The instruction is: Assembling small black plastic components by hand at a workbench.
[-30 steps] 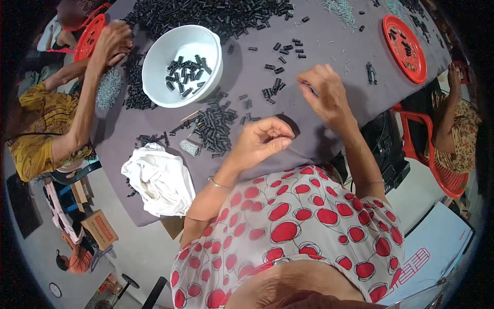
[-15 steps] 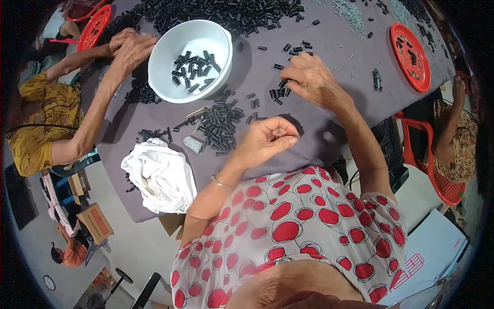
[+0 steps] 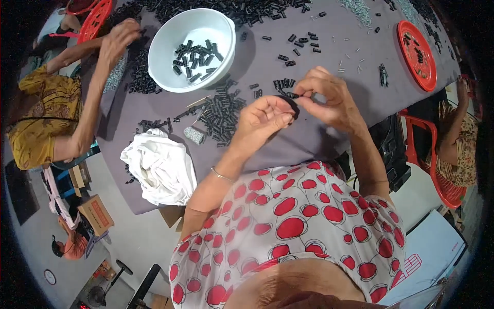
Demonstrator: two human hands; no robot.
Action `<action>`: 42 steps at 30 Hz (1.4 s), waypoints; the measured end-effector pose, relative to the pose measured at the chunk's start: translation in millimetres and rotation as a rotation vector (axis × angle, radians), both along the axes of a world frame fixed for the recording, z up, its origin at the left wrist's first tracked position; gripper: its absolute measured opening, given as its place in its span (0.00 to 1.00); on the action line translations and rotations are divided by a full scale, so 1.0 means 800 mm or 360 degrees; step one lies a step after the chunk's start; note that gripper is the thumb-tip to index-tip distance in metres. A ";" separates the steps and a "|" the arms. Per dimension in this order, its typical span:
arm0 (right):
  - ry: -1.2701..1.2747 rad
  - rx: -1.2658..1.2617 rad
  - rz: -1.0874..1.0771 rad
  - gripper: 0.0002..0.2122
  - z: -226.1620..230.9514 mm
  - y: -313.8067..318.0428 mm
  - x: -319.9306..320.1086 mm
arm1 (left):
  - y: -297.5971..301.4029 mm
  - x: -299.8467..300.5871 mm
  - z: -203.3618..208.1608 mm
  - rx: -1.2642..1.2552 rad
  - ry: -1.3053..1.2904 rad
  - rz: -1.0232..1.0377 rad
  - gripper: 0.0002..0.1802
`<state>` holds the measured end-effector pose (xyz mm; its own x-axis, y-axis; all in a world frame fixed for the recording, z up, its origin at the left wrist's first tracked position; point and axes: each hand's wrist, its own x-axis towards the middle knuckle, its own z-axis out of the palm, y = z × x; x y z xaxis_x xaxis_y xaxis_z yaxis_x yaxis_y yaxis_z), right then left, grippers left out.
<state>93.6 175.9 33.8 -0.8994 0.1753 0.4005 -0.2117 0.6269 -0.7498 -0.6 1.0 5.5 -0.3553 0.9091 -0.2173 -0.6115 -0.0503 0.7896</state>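
Pinching a small black plastic tube (image 3: pixel 292 95) between both hands over the grey tabletop (image 3: pixel 329 46).
Left hand (image 3: pixel 265 119) and right hand (image 3: pixel 329 98) fingers are closing on its ends; it looks light, hard, and easy to drop.

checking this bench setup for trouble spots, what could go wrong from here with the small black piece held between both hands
1. The small black piece is pinched only at the fingertips of the left hand and right hand, above the grey table; a slip could drop it among the loose black parts, where it may be hard to pick out.
2. The white bowl sits a reach away, past that pile; a forearm crossing over might scatter the parts.
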 end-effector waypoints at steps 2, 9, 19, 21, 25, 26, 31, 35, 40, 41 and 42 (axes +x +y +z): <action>-0.0018 -0.0059 -0.0010 0.09 0.002 -0.009 0.003 | 0.001 0.000 -0.004 0.0032 0.0008 0.0048 0.10; 0.0208 0.0293 -0.0201 0.12 -0.008 -0.033 0.010 | 0.000 0.001 -0.007 0.0105 -0.0006 0.0179 0.09; 0.0315 0.0529 -0.0416 0.11 -0.019 -0.052 0.016 | 0.001 0.009 0.005 -0.0001 0.0284 0.0289 0.09; 0.0333 0.0584 -0.0469 0.11 -0.020 -0.055 0.017 | 0.000 0.009 0.007 -0.0027 0.0260 0.0291 0.09; 0.0273 0.0527 -0.0381 0.11 -0.017 -0.060 0.021 | -0.003 0.006 0.005 -0.0084 0.0341 0.0274 0.07; 0.0262 0.0484 -0.0355 0.11 -0.015 -0.059 0.023 | -0.002 0.007 0.002 0.0007 0.0216 0.0262 0.07; 0.0057 0.0533 -0.0761 0.09 -0.035 -0.010 0.051 | 0.001 0.007 0.007 -0.0019 0.0098 0.0157 0.06; -0.0029 0.0224 -0.1025 0.07 -0.034 0.024 0.054 | 0.003 0.007 0.001 0.0113 0.0119 0.0143 0.07; -0.0135 0.0672 -0.0916 0.07 -0.041 0.042 0.052 | 0.001 0.009 0.007 -0.0077 0.0177 0.0107 0.07; -0.0134 0.0671 -0.0913 0.07 -0.042 0.042 0.050 | 0.000 0.007 0.008 -0.0078 0.0178 0.0110 0.07; -0.0120 0.0762 -0.0940 0.07 -0.043 0.041 0.048 | 0.000 0.006 0.009 -0.0093 0.0210 0.0098 0.07</action>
